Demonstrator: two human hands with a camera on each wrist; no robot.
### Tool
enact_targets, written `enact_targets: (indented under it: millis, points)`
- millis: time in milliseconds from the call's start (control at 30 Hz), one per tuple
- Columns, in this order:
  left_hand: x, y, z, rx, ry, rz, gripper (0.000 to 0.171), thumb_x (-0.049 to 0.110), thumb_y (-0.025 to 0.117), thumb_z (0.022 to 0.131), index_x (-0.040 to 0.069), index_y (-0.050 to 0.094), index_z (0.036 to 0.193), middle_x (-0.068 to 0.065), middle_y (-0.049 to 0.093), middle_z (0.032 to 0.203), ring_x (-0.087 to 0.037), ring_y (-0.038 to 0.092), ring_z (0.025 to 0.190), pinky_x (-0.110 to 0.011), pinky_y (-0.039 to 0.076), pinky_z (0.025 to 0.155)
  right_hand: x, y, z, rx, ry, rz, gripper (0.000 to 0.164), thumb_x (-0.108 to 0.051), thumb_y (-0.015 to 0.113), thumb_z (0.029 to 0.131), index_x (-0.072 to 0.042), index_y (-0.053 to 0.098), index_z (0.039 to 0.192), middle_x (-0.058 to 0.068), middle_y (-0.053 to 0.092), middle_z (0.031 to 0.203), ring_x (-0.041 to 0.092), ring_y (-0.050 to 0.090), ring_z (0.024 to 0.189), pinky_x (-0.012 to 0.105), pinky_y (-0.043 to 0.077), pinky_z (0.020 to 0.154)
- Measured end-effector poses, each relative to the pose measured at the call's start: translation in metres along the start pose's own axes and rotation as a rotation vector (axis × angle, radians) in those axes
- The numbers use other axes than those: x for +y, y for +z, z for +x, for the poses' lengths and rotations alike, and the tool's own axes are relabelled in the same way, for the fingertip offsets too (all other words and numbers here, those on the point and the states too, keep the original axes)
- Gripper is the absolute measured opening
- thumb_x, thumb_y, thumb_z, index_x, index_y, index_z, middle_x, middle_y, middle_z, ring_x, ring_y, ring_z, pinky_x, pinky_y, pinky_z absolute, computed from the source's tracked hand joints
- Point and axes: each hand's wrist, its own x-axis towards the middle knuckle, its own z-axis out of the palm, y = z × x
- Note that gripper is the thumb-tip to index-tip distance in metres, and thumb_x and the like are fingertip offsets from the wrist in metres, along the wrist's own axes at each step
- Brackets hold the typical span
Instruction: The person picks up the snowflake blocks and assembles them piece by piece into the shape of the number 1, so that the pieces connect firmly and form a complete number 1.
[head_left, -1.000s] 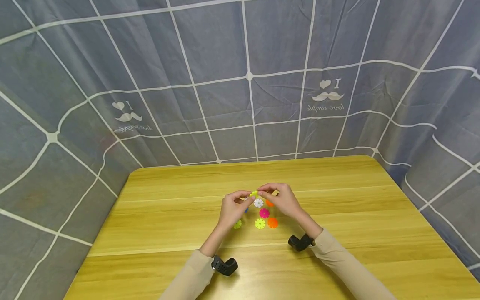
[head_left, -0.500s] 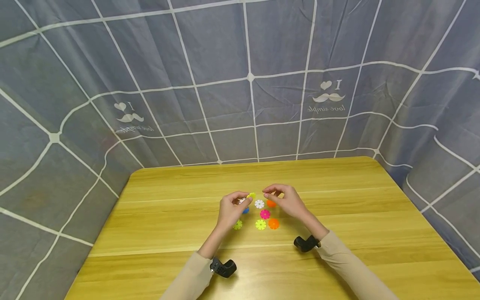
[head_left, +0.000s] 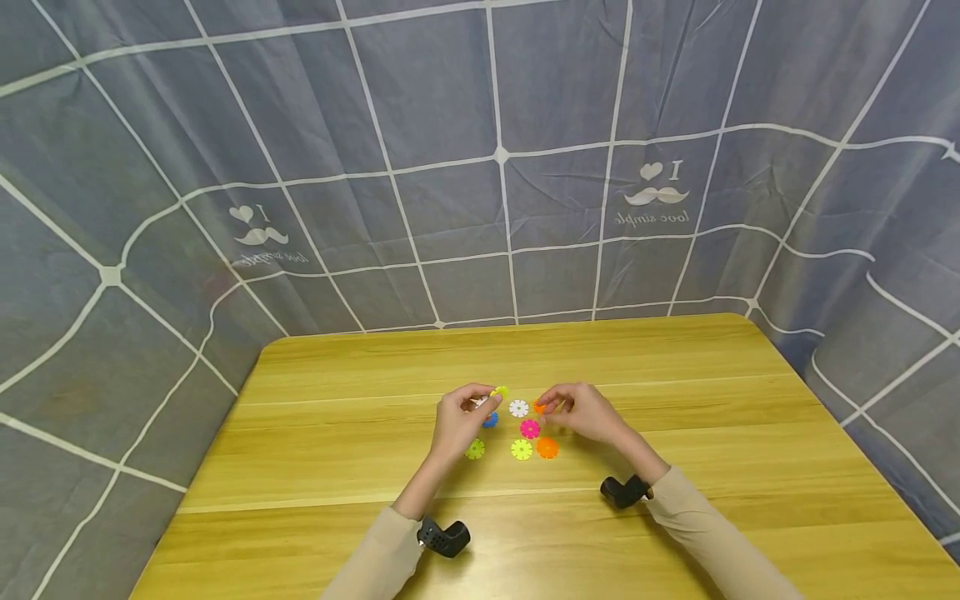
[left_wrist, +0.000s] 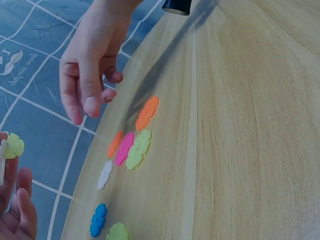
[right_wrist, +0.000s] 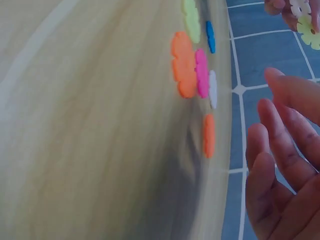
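My left hand [head_left: 457, 423] pinches two joined notched plastic discs, one yellow-green [right_wrist: 306, 33] and one white [right_wrist: 300, 7], raised off the table. They slot together at an angle. My right hand [head_left: 588, 413] hovers over the table with loosely bent fingers and nothing in them. Its fingertips overlap the far orange disc [head_left: 539, 407] in the head view, while in the right wrist view they appear apart from it. Beside that lies a white disc [head_left: 519, 408], with a pink disc [head_left: 530, 429] just nearer.
Closer to me lie a yellow-green disc [head_left: 522, 450] and an orange disc [head_left: 547, 448]. A blue disc [head_left: 490, 421] and another yellow-green disc [head_left: 475, 450] lie by my left hand. The wooden table [head_left: 337, 467] meets a grey checked curtain [head_left: 442, 208] behind.
My right hand has let go of the joined discs and moved right and down to the far orange disc. My left hand keeps the discs, shifted slightly left.
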Motion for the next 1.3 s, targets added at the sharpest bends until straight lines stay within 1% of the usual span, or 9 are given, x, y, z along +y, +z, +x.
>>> enact_targets:
  millis: [167,267,433,567,700,833,967,1100,1300]
  points:
    - [0.001,-0.001,-0.001,0.006,0.005,-0.005,0.014,0.007,0.068,0.087,-0.005,0.072,0.095,-0.021,0.07,0.092,-0.014,0.047,0.064,-0.013,0.032,0.049,0.003,-0.001,-0.004,-0.09,0.023,-0.005,0.025,-0.017,0.079,0.078,-0.005,0.071,0.099,0.003,0.071,0.083,0.011,0.056,0.064,0.02,0.044,0.055]
    - [0.001,-0.001,-0.002,0.005,-0.011,0.006,0.015,0.007,0.068,0.088,-0.004,0.072,0.097,-0.021,0.07,0.094,-0.016,0.048,0.066,-0.013,0.033,0.051,0.005,0.0,-0.006,-0.135,0.029,-0.005,0.025,-0.018,0.08,0.077,-0.006,0.071,0.097,-0.001,0.069,0.079,0.01,0.056,0.064,0.02,0.043,0.056]
    - [-0.001,-0.001,-0.003,0.004,-0.026,0.008,0.017,0.008,0.068,0.088,-0.004,0.072,0.099,-0.02,0.071,0.097,-0.017,0.045,0.066,-0.013,0.03,0.052,0.009,0.003,-0.009,-0.187,0.044,-0.045,0.023,-0.019,0.082,0.074,-0.009,0.07,0.091,-0.004,0.065,0.073,0.007,0.054,0.063,0.019,0.042,0.058]
    - [-0.001,-0.001,-0.004,0.005,-0.037,0.005,0.017,0.009,0.069,0.087,-0.003,0.073,0.099,-0.02,0.071,0.099,-0.016,0.044,0.064,-0.012,0.028,0.05,0.01,0.004,-0.009,-0.189,0.042,-0.094,0.021,-0.02,0.083,0.073,-0.011,0.07,0.087,-0.006,0.065,0.073,0.006,0.054,0.063,0.019,0.041,0.059]
    - [-0.001,-0.001,-0.005,0.007,-0.027,0.007,0.017,0.008,0.069,0.087,-0.004,0.072,0.099,-0.02,0.071,0.097,-0.014,0.043,0.061,-0.011,0.026,0.048,0.008,0.005,-0.01,-0.179,0.042,-0.147,0.022,-0.023,0.085,0.071,-0.014,0.071,0.085,-0.008,0.066,0.073,0.004,0.055,0.065,0.019,0.041,0.061]
    - [-0.001,-0.001,-0.005,0.007,-0.021,0.011,0.017,0.008,0.069,0.088,-0.004,0.072,0.099,-0.021,0.071,0.094,-0.008,0.043,0.059,-0.01,0.026,0.047,0.005,0.005,-0.011,-0.184,0.034,-0.193,0.02,-0.026,0.085,0.071,-0.015,0.073,0.083,-0.01,0.066,0.073,0.002,0.055,0.066,0.019,0.042,0.061]
    - [-0.001,-0.001,-0.005,0.005,-0.032,0.011,0.018,0.01,0.068,0.088,-0.004,0.072,0.1,-0.022,0.071,0.092,-0.003,0.044,0.057,-0.009,0.027,0.046,0.003,0.004,-0.011,-0.193,0.031,-0.209,0.017,-0.024,0.084,0.073,-0.015,0.073,0.082,-0.009,0.066,0.073,0.002,0.055,0.067,0.019,0.043,0.062]
    - [-0.002,-0.001,-0.004,0.001,-0.036,-0.001,0.019,0.01,0.068,0.089,-0.005,0.072,0.101,-0.025,0.07,0.089,-0.002,0.043,0.055,-0.009,0.025,0.044,0.001,0.004,-0.01,-0.203,0.067,-0.21,0.022,-0.026,0.086,0.07,-0.015,0.073,0.085,-0.008,0.066,0.075,0.004,0.055,0.069,0.021,0.042,0.064]
    - [-0.002,-0.002,-0.003,-0.015,-0.05,-0.03,0.021,0.01,0.067,0.09,-0.005,0.071,0.103,-0.027,0.069,0.083,-0.001,0.049,0.054,-0.011,0.029,0.044,-0.003,0.004,-0.009,-0.216,0.115,-0.216,0.027,-0.024,0.088,0.067,-0.014,0.071,0.086,-0.007,0.066,0.078,0.007,0.055,0.072,0.025,0.043,0.067]
